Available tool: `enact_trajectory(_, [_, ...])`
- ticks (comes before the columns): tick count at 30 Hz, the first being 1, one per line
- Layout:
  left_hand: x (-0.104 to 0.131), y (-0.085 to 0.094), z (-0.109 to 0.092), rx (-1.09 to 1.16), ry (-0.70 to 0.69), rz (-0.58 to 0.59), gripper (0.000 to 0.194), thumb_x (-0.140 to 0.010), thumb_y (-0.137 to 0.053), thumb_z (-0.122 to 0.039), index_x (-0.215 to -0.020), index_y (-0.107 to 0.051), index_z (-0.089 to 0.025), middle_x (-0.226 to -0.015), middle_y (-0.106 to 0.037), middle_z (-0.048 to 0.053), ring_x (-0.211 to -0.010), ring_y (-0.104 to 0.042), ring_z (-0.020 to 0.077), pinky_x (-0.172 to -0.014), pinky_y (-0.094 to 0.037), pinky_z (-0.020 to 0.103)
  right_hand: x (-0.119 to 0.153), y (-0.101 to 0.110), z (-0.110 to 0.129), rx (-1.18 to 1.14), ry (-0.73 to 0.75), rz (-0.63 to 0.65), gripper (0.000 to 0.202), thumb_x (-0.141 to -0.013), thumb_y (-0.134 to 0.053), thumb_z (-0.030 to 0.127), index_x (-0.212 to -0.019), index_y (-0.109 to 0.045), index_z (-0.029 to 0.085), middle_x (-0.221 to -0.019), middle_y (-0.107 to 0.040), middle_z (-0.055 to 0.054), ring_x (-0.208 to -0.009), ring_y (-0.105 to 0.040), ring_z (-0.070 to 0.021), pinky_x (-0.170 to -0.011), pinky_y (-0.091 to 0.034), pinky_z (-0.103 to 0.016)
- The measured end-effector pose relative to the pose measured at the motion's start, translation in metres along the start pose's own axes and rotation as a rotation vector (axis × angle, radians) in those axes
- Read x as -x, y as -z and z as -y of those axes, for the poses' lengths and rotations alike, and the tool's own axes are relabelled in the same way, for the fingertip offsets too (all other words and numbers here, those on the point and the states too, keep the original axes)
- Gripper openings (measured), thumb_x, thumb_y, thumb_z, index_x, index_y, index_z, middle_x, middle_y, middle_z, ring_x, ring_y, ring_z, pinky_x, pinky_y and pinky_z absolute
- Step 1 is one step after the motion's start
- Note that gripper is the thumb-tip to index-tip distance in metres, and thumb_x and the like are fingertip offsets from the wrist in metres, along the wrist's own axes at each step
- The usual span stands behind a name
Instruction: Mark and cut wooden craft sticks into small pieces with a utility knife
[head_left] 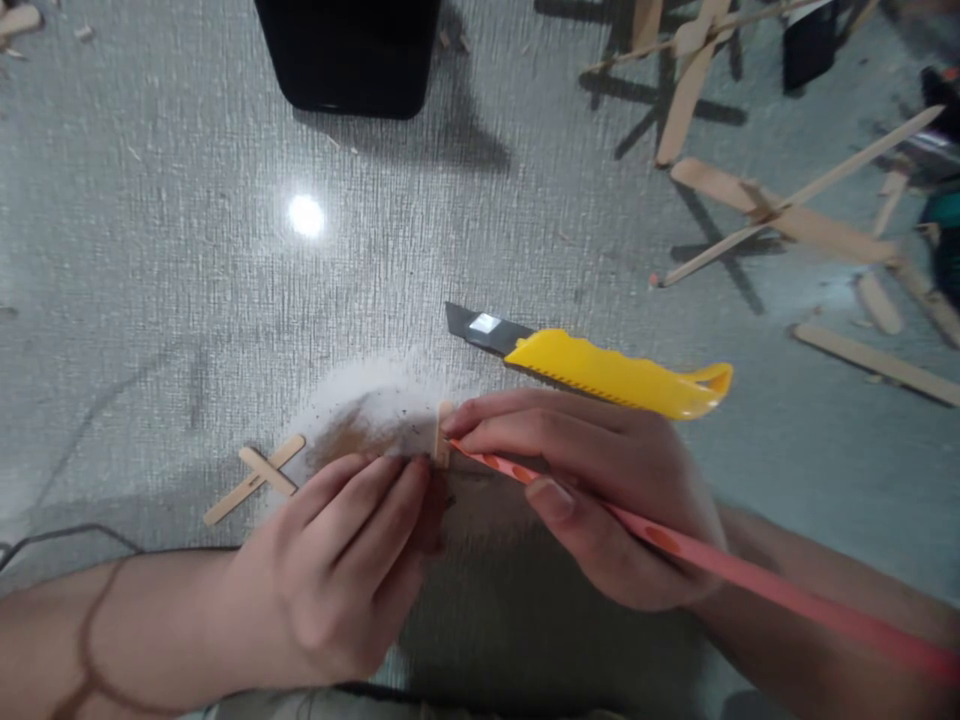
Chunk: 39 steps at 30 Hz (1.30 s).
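Observation:
My right hand (592,480) grips a long pink pencil (675,545) with orange spots. Its tip touches or nearly touches a short wooden craft stick piece (443,425) standing lengthwise in front of me. With fingers closed, my left hand (352,560) holds the lower end of that piece; the fingertips partly hide it. Just beyond my right hand lies a yellow utility knife (615,372), its blade out and pointing left. Left of my left hand, two small craft sticks (255,482) lie crossed.
A black object (352,60) stands at the top. Crossed craft-stick assemblies (817,225) and loose sticks (877,362) lie at the right. A thin dark cord (75,530) runs at the left. Whitish and brown stains mark the textured table (180,290).

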<state>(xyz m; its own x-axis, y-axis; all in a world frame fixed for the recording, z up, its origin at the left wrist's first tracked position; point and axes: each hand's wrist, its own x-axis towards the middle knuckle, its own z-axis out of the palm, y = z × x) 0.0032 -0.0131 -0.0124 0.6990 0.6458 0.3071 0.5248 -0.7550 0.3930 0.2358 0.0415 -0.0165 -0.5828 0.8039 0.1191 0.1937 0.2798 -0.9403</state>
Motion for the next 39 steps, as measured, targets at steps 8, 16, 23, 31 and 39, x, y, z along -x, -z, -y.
enact_trajectory(8, [-0.0017, -0.0004, 0.0005, 0.017, 0.011, -0.009, 0.010, -0.085, -0.073, -0.008, -0.094, -0.074, -0.004, -0.108, -0.074, 0.019, -0.099, -0.070, 0.0308, -0.081, -0.062, 0.045, -0.0010, 0.0014, 0.0015, 0.007, 0.001, 0.003, 0.028, -0.104, -0.043, 0.032, -0.106, -0.065, 0.016, -0.107, -0.074, -0.012, -0.105, -0.073, -0.0207, -0.090, -0.061, -0.030])
enact_trajectory(16, [-0.0021, 0.0012, -0.0015, -0.008, 0.022, 0.005, 0.011, -0.086, -0.073, -0.011, -0.095, -0.074, -0.005, -0.109, -0.074, 0.018, -0.100, -0.070, 0.0299, -0.083, -0.062, 0.044, 0.0021, 0.0010, 0.0003, -0.024, -0.005, -0.018, 0.028, -0.104, -0.044, 0.031, -0.105, -0.065, 0.014, -0.106, -0.074, -0.012, -0.104, -0.073, -0.0195, -0.091, -0.059, -0.027])
enact_trajectory(23, [0.0004, 0.0010, -0.0018, -0.024, 0.020, 0.011, 0.015, -0.086, -0.074, -0.013, -0.099, -0.074, -0.005, -0.111, -0.074, 0.017, -0.101, -0.069, 0.0283, -0.085, -0.061, 0.043, 0.0000, 0.0012, 0.0013, -0.026, -0.009, -0.002, 0.024, -0.103, -0.046, 0.028, -0.105, -0.065, 0.013, -0.107, -0.074, -0.013, -0.106, -0.072, -0.0193, -0.093, -0.058, -0.026])
enact_trajectory(31, [-0.0002, 0.0019, -0.0016, -0.044, 0.011, 0.020, 0.018, -0.085, -0.077, -0.016, -0.100, -0.074, -0.006, -0.111, -0.074, 0.016, -0.100, -0.069, 0.0284, -0.084, -0.062, 0.042, 0.0012, 0.0035, 0.0000, -0.022, -0.003, 0.005, 0.022, -0.101, -0.048, 0.027, -0.107, -0.064, 0.014, -0.107, -0.074, -0.012, -0.107, -0.072, -0.0191, -0.093, -0.059, -0.027])
enact_trajectory(39, [0.0002, 0.0020, -0.0023, -0.043, 0.012, 0.006, 0.019, -0.083, -0.079, -0.016, -0.099, -0.074, -0.006, -0.110, -0.074, 0.016, -0.101, -0.069, 0.0287, -0.086, -0.062, 0.043, 0.0020, 0.0026, 0.0011, -0.018, -0.010, 0.006, 0.021, -0.101, -0.047, 0.027, -0.107, -0.064, 0.016, -0.106, -0.074, -0.011, -0.108, -0.072, -0.0199, -0.093, -0.060, -0.028])
